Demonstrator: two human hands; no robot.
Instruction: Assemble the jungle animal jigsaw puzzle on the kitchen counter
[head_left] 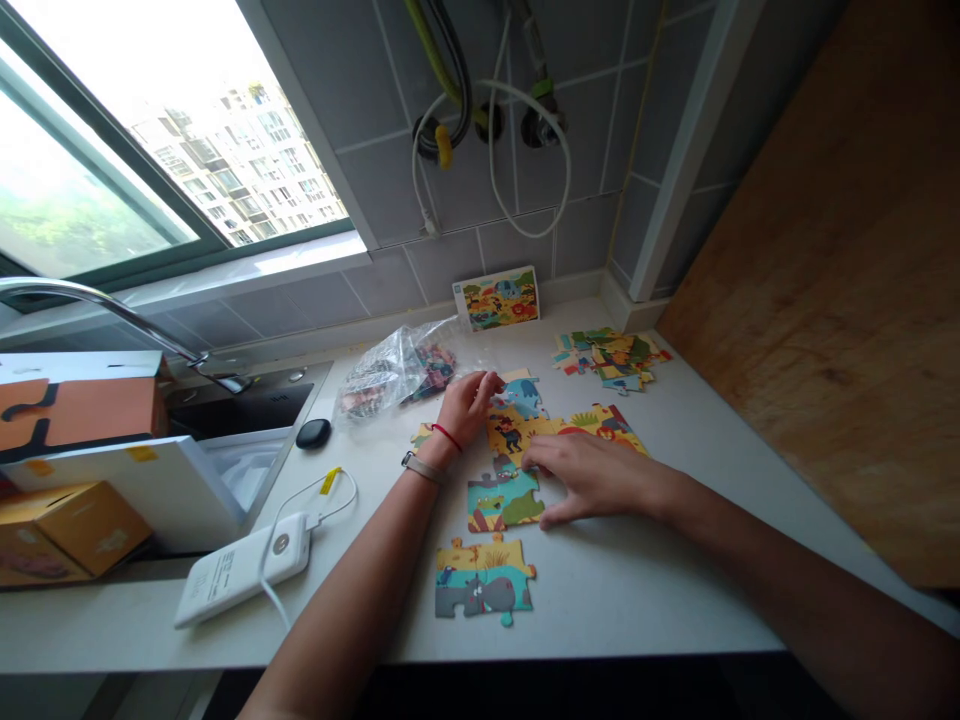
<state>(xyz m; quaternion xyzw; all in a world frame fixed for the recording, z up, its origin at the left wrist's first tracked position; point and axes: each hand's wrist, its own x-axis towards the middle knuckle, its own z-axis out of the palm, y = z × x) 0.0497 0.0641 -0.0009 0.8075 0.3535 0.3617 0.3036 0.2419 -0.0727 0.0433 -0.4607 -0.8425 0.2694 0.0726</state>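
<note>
Head view: I have the puzzle [517, 432] on the desk [660, 590]. Left hand [471, 402] at its upper-left edge, fingers curled, can't tell if gripping. Right hand [592, 476] over its middle, thumb and fingers apart. Loose pieces [615, 355] behind-right of puzzle, hippo section [484, 578] in front, plastic bag [386, 370] behind-left.

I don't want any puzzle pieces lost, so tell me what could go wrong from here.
The hippo section lies near the counter's front edge; the left forearm could brush it off. The right hand is right at the joined pieces, so a nudge might separate them. The white cable passes near that left forearm and could snag, dragging the power bank.
</note>
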